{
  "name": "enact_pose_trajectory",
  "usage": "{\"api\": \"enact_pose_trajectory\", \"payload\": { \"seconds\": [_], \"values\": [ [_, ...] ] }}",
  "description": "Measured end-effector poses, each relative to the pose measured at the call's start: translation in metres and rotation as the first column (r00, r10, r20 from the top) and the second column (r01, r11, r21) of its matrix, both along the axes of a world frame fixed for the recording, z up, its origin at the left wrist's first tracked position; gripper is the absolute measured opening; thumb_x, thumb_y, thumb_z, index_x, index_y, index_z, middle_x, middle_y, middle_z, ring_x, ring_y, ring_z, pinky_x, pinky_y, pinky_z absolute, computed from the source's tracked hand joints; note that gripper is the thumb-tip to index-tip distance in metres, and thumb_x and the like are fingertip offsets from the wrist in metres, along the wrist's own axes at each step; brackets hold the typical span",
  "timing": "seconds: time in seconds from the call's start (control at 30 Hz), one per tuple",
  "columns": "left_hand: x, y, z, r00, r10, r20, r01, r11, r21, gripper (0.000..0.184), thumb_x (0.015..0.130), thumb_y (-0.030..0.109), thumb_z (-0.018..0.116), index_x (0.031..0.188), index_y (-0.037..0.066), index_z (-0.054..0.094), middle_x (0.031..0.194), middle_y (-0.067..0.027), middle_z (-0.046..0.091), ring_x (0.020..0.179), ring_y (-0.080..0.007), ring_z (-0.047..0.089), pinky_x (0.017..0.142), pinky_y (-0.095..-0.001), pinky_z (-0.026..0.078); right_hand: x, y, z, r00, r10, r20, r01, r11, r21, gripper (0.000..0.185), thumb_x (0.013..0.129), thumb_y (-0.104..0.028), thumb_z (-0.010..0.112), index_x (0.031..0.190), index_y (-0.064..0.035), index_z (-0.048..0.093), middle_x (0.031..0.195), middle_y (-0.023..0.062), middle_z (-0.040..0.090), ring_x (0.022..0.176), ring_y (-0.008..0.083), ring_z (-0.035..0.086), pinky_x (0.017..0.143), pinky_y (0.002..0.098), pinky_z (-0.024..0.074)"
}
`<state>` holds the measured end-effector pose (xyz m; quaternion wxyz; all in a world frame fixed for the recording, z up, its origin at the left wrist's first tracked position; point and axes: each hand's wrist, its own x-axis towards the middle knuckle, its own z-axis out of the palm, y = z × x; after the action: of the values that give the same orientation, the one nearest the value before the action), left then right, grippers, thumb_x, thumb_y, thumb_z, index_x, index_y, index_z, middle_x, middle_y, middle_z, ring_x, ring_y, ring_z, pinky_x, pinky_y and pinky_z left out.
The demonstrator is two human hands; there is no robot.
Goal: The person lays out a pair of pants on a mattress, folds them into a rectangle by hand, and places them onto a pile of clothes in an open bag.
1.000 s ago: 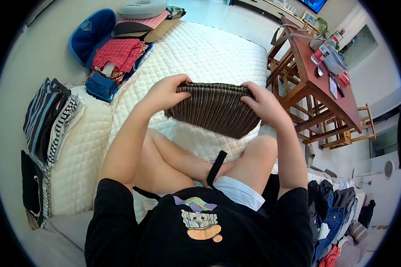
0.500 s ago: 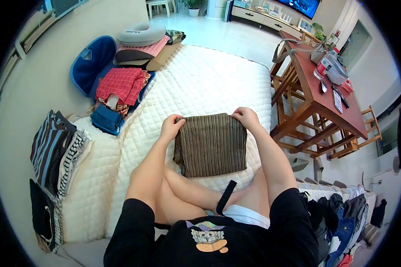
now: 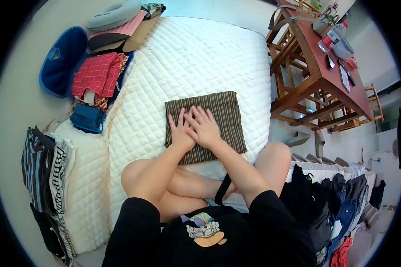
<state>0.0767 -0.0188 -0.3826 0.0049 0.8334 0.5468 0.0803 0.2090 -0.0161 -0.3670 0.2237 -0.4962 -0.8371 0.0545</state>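
A folded brown striped cloth [image 3: 225, 118] lies flat on the white quilted pad [image 3: 200, 58] in front of my crossed legs. My left hand [image 3: 181, 132] rests flat on its left-centre part, fingers spread. Close against it, my right hand [image 3: 204, 129] also lies on the cloth with its fingers stretched out, partly overlapping the left. Neither hand grips the fabric. Whether the cloth is a garment or something else I cannot tell.
At the left are a stack of striped clothes [image 3: 38, 169], a blue folded bundle [image 3: 87, 117] and a red checked cloth [image 3: 96, 75] by a blue container [image 3: 62, 60]. A red-brown table [image 3: 318, 58] stands right. Dark clothes [image 3: 312, 200] are heaped lower right.
Both hands have let go of the cloth's upper corners and come together, flat on its middle. The cloth now lies slightly turned, and the camera view has tilted lower.
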Motion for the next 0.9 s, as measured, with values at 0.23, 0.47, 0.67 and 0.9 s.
{"api": "enact_pose_trajectory", "payload": {
  "seconds": [0.23,0.47,0.67,0.9],
  "values": [
    [0.006,-0.001,0.012,0.976,0.192,0.104,-0.195,0.980,0.025,0.065,0.085,0.049,0.052,0.143,0.024,0.033,0.153,-0.0096,0.017,0.140,-0.0350,0.012,0.103,-0.0687,0.008,0.059,0.023,-0.001,0.873,-0.460,0.165,0.471,0.882,-0.034,0.068,0.083,-0.054,0.052,0.142,-0.0256,0.036,0.150,0.0104,0.027,0.140,0.0293,0.019,0.110,0.0577,0.0113],
    [-0.043,0.010,0.004,0.924,0.381,0.044,-0.357,0.897,-0.259,0.070,0.091,0.050,0.043,0.148,0.020,0.016,0.153,-0.0144,0.014,0.142,-0.0318,0.011,0.112,-0.0542,0.006,0.110,0.019,-0.002,0.751,-0.565,0.342,0.653,0.712,-0.258,0.075,0.087,-0.064,0.034,0.148,-0.0214,0.022,0.154,0.0100,0.015,0.142,0.0281,0.011,0.113,0.0515,0.0060],
    [-0.111,0.015,0.024,0.797,0.449,0.403,-0.345,0.887,-0.307,0.039,0.086,0.034,0.057,0.113,0.006,0.060,0.118,-0.0169,0.057,0.104,-0.0304,0.055,0.087,-0.0391,0.045,0.189,-0.017,-0.020,0.813,-0.580,0.043,0.545,0.734,-0.405,0.059,0.091,-0.049,0.042,0.135,-0.0107,0.044,0.145,0.0146,0.032,0.134,0.0310,0.028,0.107,0.0449,0.0270],
    [-0.101,-0.028,0.036,0.808,0.430,0.402,-0.014,0.697,-0.717,0.036,0.079,0.036,0.064,0.085,0.001,0.069,0.071,-0.0111,0.066,0.063,-0.0201,0.061,0.061,-0.0330,0.049,0.158,-0.062,-0.020,0.736,-0.483,-0.474,0.160,0.805,-0.572,0.043,0.086,-0.032,0.062,0.112,0.0028,0.058,0.082,0.0128,0.066,0.073,0.0205,0.061,0.070,0.0336,0.0481]
  ]
}}
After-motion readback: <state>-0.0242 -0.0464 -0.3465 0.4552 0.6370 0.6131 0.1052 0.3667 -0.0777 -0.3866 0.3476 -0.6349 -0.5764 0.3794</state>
